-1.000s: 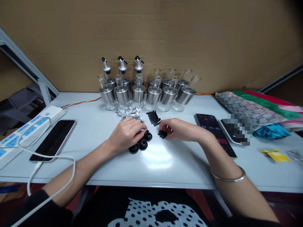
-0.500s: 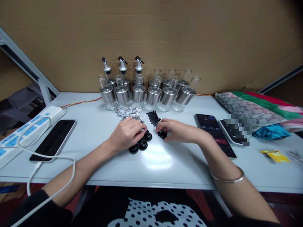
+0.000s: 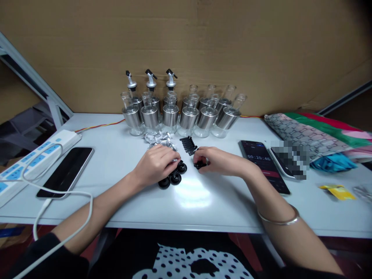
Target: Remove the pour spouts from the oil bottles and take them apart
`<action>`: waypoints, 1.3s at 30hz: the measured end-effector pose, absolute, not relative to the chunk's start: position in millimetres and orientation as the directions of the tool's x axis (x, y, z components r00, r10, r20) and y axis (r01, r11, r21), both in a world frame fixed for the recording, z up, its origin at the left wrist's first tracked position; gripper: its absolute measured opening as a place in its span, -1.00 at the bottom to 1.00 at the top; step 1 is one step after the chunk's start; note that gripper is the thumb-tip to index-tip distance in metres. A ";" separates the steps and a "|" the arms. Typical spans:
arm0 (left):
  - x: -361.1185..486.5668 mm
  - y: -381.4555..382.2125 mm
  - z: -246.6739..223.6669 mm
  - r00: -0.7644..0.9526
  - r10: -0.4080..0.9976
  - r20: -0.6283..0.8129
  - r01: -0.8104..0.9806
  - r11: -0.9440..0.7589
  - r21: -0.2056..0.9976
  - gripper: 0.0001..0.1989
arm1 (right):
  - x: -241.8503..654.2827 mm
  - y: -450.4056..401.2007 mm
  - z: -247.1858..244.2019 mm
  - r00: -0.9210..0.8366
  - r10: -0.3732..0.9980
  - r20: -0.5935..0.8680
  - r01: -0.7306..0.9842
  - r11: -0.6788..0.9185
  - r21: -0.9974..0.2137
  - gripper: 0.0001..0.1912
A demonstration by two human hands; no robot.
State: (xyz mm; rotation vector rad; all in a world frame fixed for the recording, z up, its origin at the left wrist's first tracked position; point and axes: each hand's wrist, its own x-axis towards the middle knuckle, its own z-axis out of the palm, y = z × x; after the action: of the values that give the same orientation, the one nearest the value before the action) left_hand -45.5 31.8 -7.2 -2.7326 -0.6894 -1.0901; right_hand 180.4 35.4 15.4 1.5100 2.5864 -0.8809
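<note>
Small black pieces: While the right hand (image 3: 219, 161) curls over them from the right, the small black pieces (image 3: 199, 165) sit in a tight cluster on the bench (image 3: 130, 209), under its fingertips; partly hidden, the cluster shows no clear long axis.
Right grip: thumb and fingers are bent around the pieces with only a narrow gap; whether one is pinched, I cannot tell.
Left grip: the left hand (image 3: 154, 164) is closed at thumb and forefinger on a small silver piece (image 3: 174, 159), of which little shows.
Nearer hand: the right is at the cluster; the left lies across from it, to its left, with a strip of bench between.
Black levers: the black levers (image 3: 188, 145) lie roughly side to side, in a row slanting toward the right fingertips, just beyond them.
Black round caps: the black round caps (image 3: 176, 178) are beside the left thumb, on the person's side.
Silver spouts: the silver spouts (image 3: 158, 137) are heaped just beyond the left hand, before the bottles (image 3: 188, 116).
</note>
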 end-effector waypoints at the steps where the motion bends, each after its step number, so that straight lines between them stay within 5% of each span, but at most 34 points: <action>1: -45.8 31.9 -7.4 0.637 0.365 0.679 0.452 -0.890 0.055 -0.89 | 180.0 35.2 15.8 -0.535 0.795 -0.285 0.805 0.378 -0.458 -0.75; 16: -46.1 32.3 -8.9 0.636 0.379 0.672 0.465 -0.884 0.058 -0.87 | 179.3 34.2 13.0 -0.603 0.758 -0.249 0.733 0.404 -0.547 -0.80; 34: -46.2 32.3 -9.0 0.644 0.367 0.671 0.460 -0.887 0.045 -0.88 | 192.1 36.0 23.9 -0.547 0.820 -0.167 0.766 0.410 -0.495 -0.78; 39: -46.7 32.3 -9.2 0.645 0.364 0.672 0.450 -0.891 0.051 -0.89 | 197.8 38.0 21.9 -0.485 0.823 -0.295 0.819 0.310 -0.482 -0.81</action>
State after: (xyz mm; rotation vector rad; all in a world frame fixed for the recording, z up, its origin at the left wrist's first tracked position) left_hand -46.7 32.3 -9.2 -2.7384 -0.6811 -1.0790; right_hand 197.8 38.0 21.9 1.5974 2.5477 -0.9314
